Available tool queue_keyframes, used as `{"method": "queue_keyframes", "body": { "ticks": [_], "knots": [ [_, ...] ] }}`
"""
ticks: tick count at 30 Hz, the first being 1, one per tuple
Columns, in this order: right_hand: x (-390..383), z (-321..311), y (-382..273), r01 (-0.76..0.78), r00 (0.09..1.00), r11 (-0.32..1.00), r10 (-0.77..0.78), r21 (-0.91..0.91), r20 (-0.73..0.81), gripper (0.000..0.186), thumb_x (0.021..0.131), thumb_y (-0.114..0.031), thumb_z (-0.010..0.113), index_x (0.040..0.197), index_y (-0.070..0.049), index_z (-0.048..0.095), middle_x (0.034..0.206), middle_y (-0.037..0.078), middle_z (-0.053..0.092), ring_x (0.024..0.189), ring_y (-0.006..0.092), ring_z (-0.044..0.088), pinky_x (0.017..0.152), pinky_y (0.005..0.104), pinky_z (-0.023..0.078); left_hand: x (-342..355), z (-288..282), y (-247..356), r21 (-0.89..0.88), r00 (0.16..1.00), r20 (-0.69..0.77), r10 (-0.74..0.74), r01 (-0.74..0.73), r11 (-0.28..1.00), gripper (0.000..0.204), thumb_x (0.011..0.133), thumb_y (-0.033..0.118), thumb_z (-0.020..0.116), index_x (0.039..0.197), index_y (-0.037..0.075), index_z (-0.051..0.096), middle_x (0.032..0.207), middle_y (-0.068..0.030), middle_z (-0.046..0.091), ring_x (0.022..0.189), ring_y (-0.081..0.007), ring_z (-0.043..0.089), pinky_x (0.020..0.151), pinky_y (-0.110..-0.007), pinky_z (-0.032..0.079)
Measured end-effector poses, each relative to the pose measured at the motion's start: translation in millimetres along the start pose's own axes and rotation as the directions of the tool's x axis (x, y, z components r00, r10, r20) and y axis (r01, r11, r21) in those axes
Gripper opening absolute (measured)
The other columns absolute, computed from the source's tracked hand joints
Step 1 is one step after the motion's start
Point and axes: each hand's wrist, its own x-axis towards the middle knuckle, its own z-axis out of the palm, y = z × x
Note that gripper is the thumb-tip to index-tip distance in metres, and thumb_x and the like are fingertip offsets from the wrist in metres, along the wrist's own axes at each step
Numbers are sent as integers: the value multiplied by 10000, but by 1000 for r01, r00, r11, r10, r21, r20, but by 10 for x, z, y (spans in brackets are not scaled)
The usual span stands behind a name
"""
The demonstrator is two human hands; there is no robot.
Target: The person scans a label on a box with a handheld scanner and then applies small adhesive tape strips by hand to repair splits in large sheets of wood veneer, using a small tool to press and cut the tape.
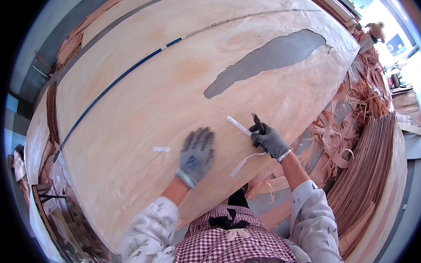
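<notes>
A large pale wood veneer sheet spreads in front of me. My left hand, in a grey glove, lies flat on it with the fingers stretched out. A short white strip of tape sits on the sheet to its left. My right hand, also gloved, is closed around a dark, slim tool that looks like a knife. One white tape strip reaches from its fingertips toward the upper left. Another white strip trails below that hand, over the sheet.
Farther up, a long ragged hole in the sheet shows grey beneath. A long thin rod, partly blue, crosses the veneer. Torn veneer scraps and stacked sheets lie on the right. Another person is at the far right.
</notes>
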Motion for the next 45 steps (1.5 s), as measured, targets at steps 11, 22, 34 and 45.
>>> {"method": "queue_keyframes", "body": {
  "ticks": [11, 22, 34, 45],
  "knots": [
    [-85, -145, 146, -53, 992, 982, 72, -182, 100, 187, 854, -198, 595, 920, -28, 552, 655, 14, 558, 492, 91, 497, 434, 240, 406, 681, 263, 407, 42, 974, 223, 42, -52, 998, 512, 843, 375, 523, 1311, 180, 445, 1396, -91, 365, 1299, -259, 316, 1066, -449, 208],
    [-324, -1029, -356, 103, 977, 988, -79, -114, 200, 304, 870, -314, 587, 997, -38, 581, 656, 1, 547, 549, 78, 514, 467, 238, 398, 790, 208, 526, 166, 941, 337, -9, -50, 985, 538, 841, 402, 507, 1334, 213, 401, 1419, -90, 324, 1312, -278, 285, 1052, -490, 192],
    [898, -2415, -165, 139, 988, 986, -145, 94, 52, 250, 845, -111, 568, 1075, -54, 491, 756, -1, 542, 585, 87, 568, 507, 210, 430, 1970, 599, 1366, -3, 989, 65, 133, -134, 991, 457, 814, 248, 533, 1218, 36, 502, 1295, -145, 465, 1240, -290, 393, 1052, -428, 258],
    [982, -2966, -441, 283, 958, 648, -229, -707, 174, 222, 817, -193, 585, 910, 9, 580, 736, 133, 624, 632, 221, 619, 587, 333, 494, 2975, 1033, 1750, 33, 975, 163, 152, -159, 987, 501, 789, 341, 580, 1220, 91, 524, 1295, -115, 480, 1233, -272, 406, 1035, -515, 216]
  ]
}}
